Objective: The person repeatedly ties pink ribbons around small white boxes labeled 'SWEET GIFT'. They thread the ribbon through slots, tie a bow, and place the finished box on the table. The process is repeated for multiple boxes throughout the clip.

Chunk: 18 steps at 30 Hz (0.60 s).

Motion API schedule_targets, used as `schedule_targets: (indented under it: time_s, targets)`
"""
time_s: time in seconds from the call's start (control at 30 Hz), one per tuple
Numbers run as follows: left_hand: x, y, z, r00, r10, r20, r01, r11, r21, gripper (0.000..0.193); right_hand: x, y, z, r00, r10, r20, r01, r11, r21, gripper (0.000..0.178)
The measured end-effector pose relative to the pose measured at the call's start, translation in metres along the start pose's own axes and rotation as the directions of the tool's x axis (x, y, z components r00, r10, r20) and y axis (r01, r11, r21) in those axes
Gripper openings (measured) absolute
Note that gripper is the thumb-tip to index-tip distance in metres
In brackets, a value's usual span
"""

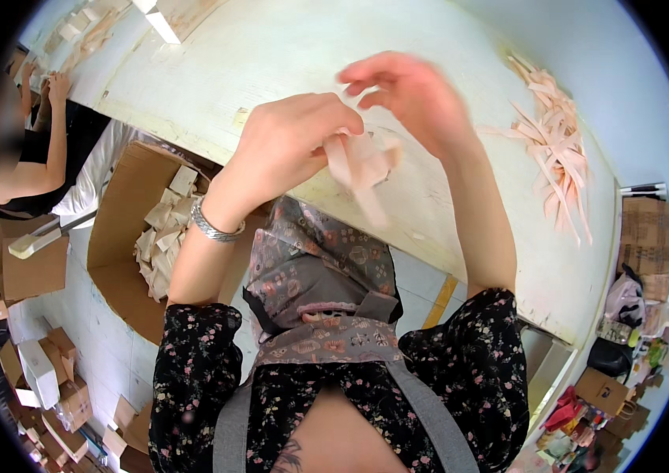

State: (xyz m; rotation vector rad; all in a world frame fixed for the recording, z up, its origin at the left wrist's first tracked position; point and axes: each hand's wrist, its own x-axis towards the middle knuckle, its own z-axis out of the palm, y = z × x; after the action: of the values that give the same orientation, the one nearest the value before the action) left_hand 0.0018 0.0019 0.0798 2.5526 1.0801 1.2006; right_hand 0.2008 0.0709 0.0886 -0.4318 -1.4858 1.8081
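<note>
The pale pink ribbon strip point(362, 169) is up in the air, just over the near edge of the white table point(271, 55). It looks blurry, so I cannot tell if it is folded or just bent. One end hangs down toward the person's apron.

The left hand point(291, 138) is closed on the ribbon, pinching its top part between the thumb and fingers. The right hand point(417, 98) is just beside it, a little higher. Its fingers are spread and curled, and it holds nothing that I can see. The fingertips are close to the ribbon but seem to be apart from it.

To do this bit well, I think the left hand should keep a firm pinch so the strip does not slip. The right hand should take the loose end gently and keep it flat, not twisted. Soft ribbon flops easily, so slow fingers would help.

On the table to the right lies a pile of ribbon strips point(555, 146), the same pink, well apart from the hands. Under the table on the left stands an open cardboard box point(125, 209) with small cream pieces point(165, 232) heaped inside. The person wears a silver bracelet point(212, 225) on the left wrist. Far to the left, another person point(39, 134) works at the same table.
</note>
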Motion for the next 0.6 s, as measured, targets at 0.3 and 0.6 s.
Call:
schedule_targets:
  time_s: [0.3, 0.6]
  targets:
    - [-0.008, -0.015, 0.02, 0.831, 0.154, -0.535, -0.067, 0.982, 0.179, 0.017, 0.007, 0.001, 0.026, 0.993, 0.096, -0.071, -0.119, 0.86, -0.496, 0.016]
    - [-0.039, -0.004, 0.024, 0.837, -0.378, -0.397, 0.236, 0.902, -0.362, 0.015, 0.045, -0.009, 0.016, 0.493, -0.546, 0.677, 0.323, -0.607, -0.726, 0.007]
